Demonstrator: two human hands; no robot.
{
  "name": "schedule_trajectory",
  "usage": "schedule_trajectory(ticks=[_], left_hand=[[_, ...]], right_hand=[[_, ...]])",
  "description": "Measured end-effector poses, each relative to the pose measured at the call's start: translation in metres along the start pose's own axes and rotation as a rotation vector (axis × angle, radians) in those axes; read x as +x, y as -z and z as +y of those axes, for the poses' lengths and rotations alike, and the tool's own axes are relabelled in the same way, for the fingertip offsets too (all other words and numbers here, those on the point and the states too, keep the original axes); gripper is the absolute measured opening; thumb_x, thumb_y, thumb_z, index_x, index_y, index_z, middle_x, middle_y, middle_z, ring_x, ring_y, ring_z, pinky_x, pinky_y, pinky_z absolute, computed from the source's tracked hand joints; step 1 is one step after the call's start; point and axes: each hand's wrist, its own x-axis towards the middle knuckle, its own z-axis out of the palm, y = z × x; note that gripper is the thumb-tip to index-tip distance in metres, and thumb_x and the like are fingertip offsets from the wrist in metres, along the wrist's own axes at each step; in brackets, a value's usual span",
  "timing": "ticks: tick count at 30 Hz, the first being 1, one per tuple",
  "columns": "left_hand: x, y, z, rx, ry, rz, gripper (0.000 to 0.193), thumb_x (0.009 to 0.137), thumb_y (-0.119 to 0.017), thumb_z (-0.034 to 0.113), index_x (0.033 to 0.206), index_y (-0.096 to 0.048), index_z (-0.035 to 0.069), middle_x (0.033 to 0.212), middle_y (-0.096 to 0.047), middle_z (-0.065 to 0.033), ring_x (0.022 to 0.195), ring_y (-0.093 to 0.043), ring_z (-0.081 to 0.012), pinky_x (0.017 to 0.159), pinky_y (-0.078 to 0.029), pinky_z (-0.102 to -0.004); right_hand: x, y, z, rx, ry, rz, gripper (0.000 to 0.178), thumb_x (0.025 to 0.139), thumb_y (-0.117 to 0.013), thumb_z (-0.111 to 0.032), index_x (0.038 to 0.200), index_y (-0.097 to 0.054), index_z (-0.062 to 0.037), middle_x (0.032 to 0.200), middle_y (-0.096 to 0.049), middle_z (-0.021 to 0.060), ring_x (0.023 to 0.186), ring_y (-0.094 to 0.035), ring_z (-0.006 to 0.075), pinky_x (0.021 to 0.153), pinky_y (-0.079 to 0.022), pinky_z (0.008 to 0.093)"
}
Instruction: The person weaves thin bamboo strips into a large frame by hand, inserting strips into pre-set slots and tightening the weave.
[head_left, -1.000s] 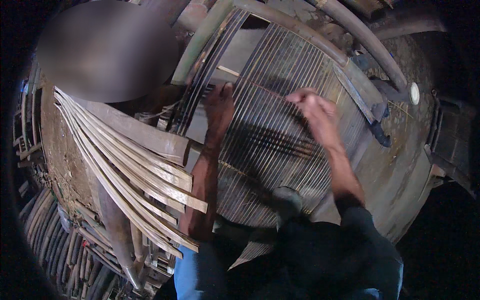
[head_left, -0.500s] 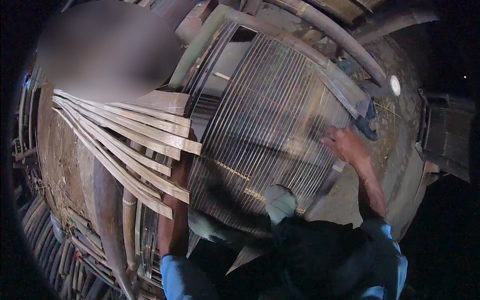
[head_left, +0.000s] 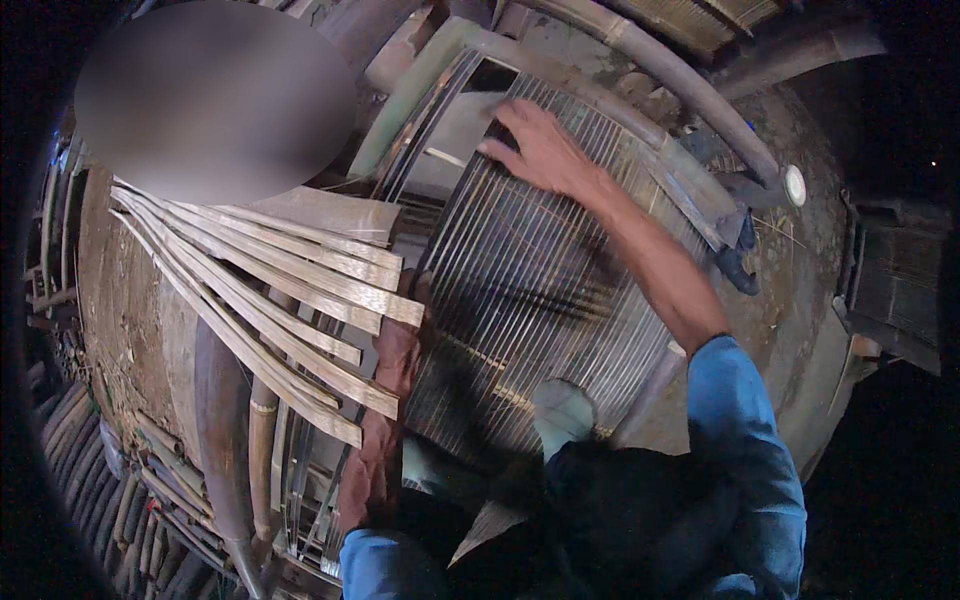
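In the head view, pale, flat wooden strips [head_left: 300,300] fan from the left across the left forearm [head_left: 376,450]; the left hand's [head_left: 423,287] grip cannot be told. A long-bladed knife [head_left: 690,212] lies right. Mid-scene, the dark, glossy panel of thin parallel slats [head_left: 545,245] stretches beneath the right hand [head_left: 500,128], fingers spread at its far left edge, hold unclear.

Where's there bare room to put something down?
Mostly bare grey floor lies between the long knife's curved dark handle and the person's blue right sleeve. A rough, bare brown patch sits left of the pale, flat wooden strips. It's crowded at lower left, with stacked dark poles, and under the right hand, where thin parallel slats lie close together.
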Motion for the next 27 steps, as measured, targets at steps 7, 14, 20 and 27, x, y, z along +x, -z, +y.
schedule_trajectory(ticks=[7, 14, 20, 27], left_hand=[[-0.058, 0.068, 0.026, 0.529, -0.384, 0.364, 0.031, 0.093, -0.059, 0.017, 0.122, -0.063, 0.006, 0.117, -0.065, -0.0185, 0.108, -0.059, -0.0349, 0.093, -0.047, -0.0404], [-0.114, 0.063, -0.066, 0.289, -0.077, 0.283, 0.027, 0.102, -0.053, 0.025, 0.106, -0.063, 0.000, 0.093, -0.061, -0.0178, 0.085, -0.058, -0.0339, 0.076, -0.046, -0.0452], [-0.126, 0.027, -0.141, -0.489, 0.172, 0.260, 0.036, 0.103, -0.052, 0.035, 0.120, -0.051, 0.003, 0.107, -0.055, -0.0112, 0.096, -0.053, -0.0235, 0.084, -0.046, -0.0407], [-0.120, 0.022, -0.130, -0.434, 0.226, 0.237, 0.030, 0.102, -0.054, 0.031, 0.112, -0.055, 0.003, 0.103, -0.056, -0.0102, 0.094, -0.052, -0.0236, 0.082, -0.044, -0.0414]], right_hand=[[0.046, -0.031, 0.032, -0.245, 0.131, 0.122, 0.054, 0.094, -0.059, -0.047, 0.128, -0.059, -0.0051, 0.133, -0.057, 0.0188, 0.126, -0.052, 0.0376, 0.108, -0.041, 0.0479], [0.052, -0.051, 0.055, -0.478, 0.002, -0.148, 0.075, 0.098, -0.031, -0.067, 0.127, -0.063, -0.0051, 0.135, -0.058, 0.0171, 0.133, -0.047, 0.0332, 0.116, -0.024, 0.0508], [0.051, -0.035, 0.054, -0.575, 0.077, -0.198, 0.071, 0.098, -0.034, -0.066, 0.128, -0.063, -0.0078, 0.136, -0.057, 0.0166, 0.136, -0.044, 0.0319, 0.116, -0.025, 0.0505], [0.026, -0.043, 0.052, -0.120, 0.233, 0.085, 0.068, 0.097, -0.042, -0.063, 0.135, -0.056, -0.0090, 0.140, -0.054, 0.0148, 0.140, -0.041, 0.0302, 0.118, -0.024, 0.0490]])
